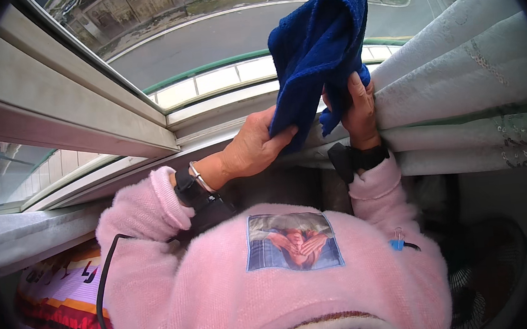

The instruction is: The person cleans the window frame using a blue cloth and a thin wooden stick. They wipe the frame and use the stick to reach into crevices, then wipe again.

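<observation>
A dark blue plush cloth [319,47], folded and creased, is raised in front of the window. My left hand [254,144] pinches its lower left edge between thumb and fingers. On the right, the cloth's lower part is in my right hand [359,107], thumb pointing up; some of those fingers are hidden behind the fabric. Below the cloth runs the pale window sill track [224,106]. Both wrists carry black straps, and a metal bangle [201,176] circles the left one.
A thick window frame post [73,114] slants in from the left. Whitish curtains [455,84] hang close beside my right hand. A patterned fabric [63,312] lies at lower left, and a fan [483,267] stands at lower right. Outside are a green railing [206,68] and a road [194,40].
</observation>
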`<state>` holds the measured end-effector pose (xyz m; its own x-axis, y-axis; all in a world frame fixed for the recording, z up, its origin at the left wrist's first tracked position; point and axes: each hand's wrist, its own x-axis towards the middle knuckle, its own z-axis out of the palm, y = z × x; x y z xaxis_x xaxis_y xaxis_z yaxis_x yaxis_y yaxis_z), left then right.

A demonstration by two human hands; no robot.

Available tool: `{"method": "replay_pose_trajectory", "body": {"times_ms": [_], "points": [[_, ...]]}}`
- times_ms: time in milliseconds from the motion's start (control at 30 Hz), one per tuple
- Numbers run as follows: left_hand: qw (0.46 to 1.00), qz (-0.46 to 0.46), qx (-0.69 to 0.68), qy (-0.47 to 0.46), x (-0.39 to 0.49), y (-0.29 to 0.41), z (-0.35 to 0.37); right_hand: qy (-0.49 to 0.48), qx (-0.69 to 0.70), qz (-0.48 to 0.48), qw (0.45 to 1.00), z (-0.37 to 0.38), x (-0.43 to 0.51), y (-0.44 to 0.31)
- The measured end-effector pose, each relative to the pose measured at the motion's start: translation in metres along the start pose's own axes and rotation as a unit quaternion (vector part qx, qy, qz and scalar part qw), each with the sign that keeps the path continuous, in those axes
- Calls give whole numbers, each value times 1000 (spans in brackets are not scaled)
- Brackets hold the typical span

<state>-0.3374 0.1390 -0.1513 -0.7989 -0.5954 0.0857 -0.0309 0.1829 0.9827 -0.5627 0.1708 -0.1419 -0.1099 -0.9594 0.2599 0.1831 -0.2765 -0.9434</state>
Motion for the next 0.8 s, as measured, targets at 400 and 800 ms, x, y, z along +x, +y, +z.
{"method": "replay_pose_trajectory", "body": {"times_ms": [400, 800], "points": [[983, 144, -49, 100, 139, -77, 142, 458, -313, -103, 826, -102, -27, 35], [961, 211, -178, -33, 236, -110, 230, 466, -417, -122, 771, -159, -44, 23]]}}
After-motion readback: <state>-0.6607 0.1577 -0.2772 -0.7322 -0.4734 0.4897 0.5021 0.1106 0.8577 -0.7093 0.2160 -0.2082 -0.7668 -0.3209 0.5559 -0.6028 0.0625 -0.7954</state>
